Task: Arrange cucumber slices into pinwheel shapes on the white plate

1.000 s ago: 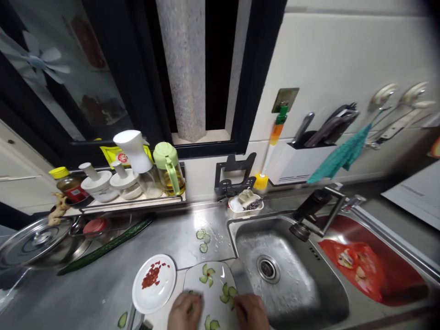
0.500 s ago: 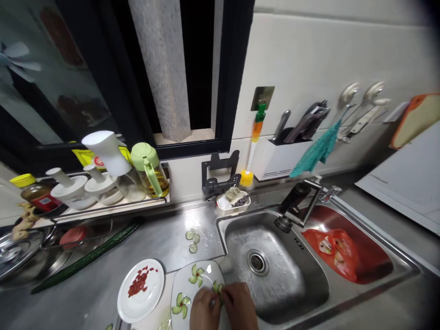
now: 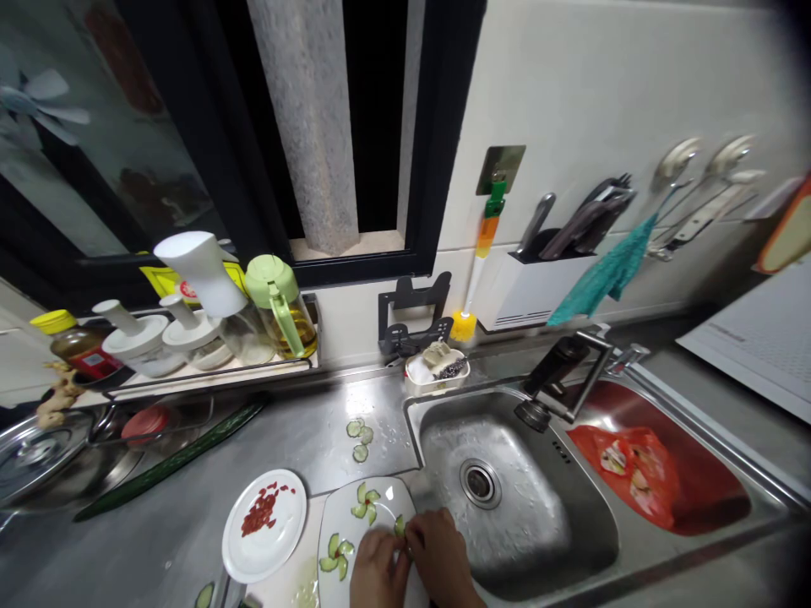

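Note:
At the bottom centre, my left hand [image 3: 378,567] and my right hand [image 3: 438,551] meet over a white square plate [image 3: 324,584]. Their fingers are pinched together around cucumber slices [image 3: 400,525] at the plate's right side; the fingertips partly hide the pieces. Two flower shapes of cucumber slices with red centres, one a cucumber flower [image 3: 364,504] and the other a cucumber flower [image 3: 336,555], lie on the same plate. Left of it stands a round white plate [image 3: 288,528] bearing small red pieces [image 3: 259,511].
Loose cucumber slices [image 3: 360,432] lie on the steel counter, and a long whole cucumber [image 3: 171,464] is farther left. A sink [image 3: 525,523] with a faucet [image 3: 586,376] borders the plate on the right. Its second basin holds a red bag [image 3: 655,481]. Behind stands a condiment rack [image 3: 209,376].
The view has shifted slightly, moving the surroundings a little to the right in the picture. My hands stay over the same part of the plate, with the right fingers slightly shifted around the slices.

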A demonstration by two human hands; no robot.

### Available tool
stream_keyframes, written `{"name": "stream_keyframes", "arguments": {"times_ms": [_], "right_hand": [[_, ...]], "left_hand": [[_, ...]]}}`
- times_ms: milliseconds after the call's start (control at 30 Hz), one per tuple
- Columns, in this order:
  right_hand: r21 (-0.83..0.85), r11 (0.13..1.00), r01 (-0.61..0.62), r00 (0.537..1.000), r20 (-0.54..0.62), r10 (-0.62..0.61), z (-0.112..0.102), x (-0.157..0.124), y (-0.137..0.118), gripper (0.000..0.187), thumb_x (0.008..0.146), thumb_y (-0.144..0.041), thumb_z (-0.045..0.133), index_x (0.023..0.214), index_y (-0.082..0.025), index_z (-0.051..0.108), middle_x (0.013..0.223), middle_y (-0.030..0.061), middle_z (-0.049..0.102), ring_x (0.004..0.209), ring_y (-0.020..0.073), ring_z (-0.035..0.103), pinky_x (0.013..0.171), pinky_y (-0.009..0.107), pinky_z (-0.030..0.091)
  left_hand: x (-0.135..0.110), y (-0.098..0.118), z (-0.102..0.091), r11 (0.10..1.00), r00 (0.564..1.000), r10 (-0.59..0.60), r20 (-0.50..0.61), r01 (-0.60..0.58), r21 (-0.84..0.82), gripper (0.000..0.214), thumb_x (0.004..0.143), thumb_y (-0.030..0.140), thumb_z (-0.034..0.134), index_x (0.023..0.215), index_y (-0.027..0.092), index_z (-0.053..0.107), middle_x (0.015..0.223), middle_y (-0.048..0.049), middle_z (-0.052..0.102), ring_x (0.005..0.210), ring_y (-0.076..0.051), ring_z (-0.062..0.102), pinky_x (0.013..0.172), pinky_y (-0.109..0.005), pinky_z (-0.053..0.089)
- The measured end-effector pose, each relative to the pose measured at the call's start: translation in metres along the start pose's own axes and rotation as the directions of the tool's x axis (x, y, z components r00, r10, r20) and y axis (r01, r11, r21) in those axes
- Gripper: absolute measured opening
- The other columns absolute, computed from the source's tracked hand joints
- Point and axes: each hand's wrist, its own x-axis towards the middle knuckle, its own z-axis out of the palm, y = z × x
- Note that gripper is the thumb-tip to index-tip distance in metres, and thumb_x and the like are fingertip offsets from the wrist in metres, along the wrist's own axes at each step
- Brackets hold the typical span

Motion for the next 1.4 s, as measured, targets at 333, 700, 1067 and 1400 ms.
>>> {"name": "stream_keyframes", "arguments": {"times_ms": [333, 700, 1067, 1400], "right_hand": [[0.008, 1.0, -0.007, 1.0, 0.019, 0.007, -0.002, 0.002, 0.005, 0.023, 0.086, -0.023, 0.046, 0.08, -0.021, 0.068, 0.087, 0.0042, 0.07, 0.095, 0.0231, 0.056, 0.076, 0.032, 0.038], [0.038, 0.999, 0.036, 0.999, 0.026, -0.037, 0.001, 0.005, 0.007, 0.022, 0.083, -0.019, 0.046, 0.078, -0.021, 0.068, 0.086, 0.004, 0.069, 0.093, 0.0223, 0.055, 0.077, 0.03, 0.038], [0.036, 0.997, 0.062, 0.998, 0.006, -0.062, 0.003, 0.003, 0.008, 0.022, 0.084, -0.018, 0.046, 0.077, -0.021, 0.067, 0.086, 0.0038, 0.069, 0.092, 0.0213, 0.055, 0.077, 0.03, 0.037], [0.049, 0.997, 0.066, 0.998, -0.002, -0.066, 0.001, 0.001, 0.009, 0.021, 0.084, -0.019, 0.047, 0.076, -0.021, 0.066, 0.086, 0.0041, 0.069, 0.091, 0.022, 0.055, 0.077, 0.031, 0.038]], "left_hand": [[-0.001, 0.002, 0.008, 0.998, 0.988, 0.059, -0.145, -0.054, 0.039, 0.015, 0.083, 0.019, 0.051, 0.075, 0.023, 0.063, 0.071, -0.0014, 0.064, 0.07, -0.015, 0.063, 0.065, -0.024, 0.05], [0.003, -0.001, 0.011, 0.984, 0.977, 0.135, -0.164, -0.113, 0.14, 0.013, 0.081, 0.018, 0.053, 0.072, 0.023, 0.061, 0.068, -0.0002, 0.063, 0.065, -0.013, 0.062, 0.06, -0.022, 0.05], [0.002, 0.0, 0.008, 0.989, 0.975, 0.137, -0.176, -0.125, 0.078, 0.009, 0.081, 0.021, 0.053, 0.079, 0.023, 0.062, 0.073, -0.0014, 0.065, 0.07, -0.013, 0.064, 0.063, -0.022, 0.052], [0.003, 0.003, 0.006, 0.991, 0.977, 0.122, -0.174, -0.111, 0.071, 0.011, 0.082, 0.021, 0.053, 0.075, 0.023, 0.061, 0.069, -0.0005, 0.064, 0.067, -0.013, 0.063, 0.06, -0.022, 0.051]]}}
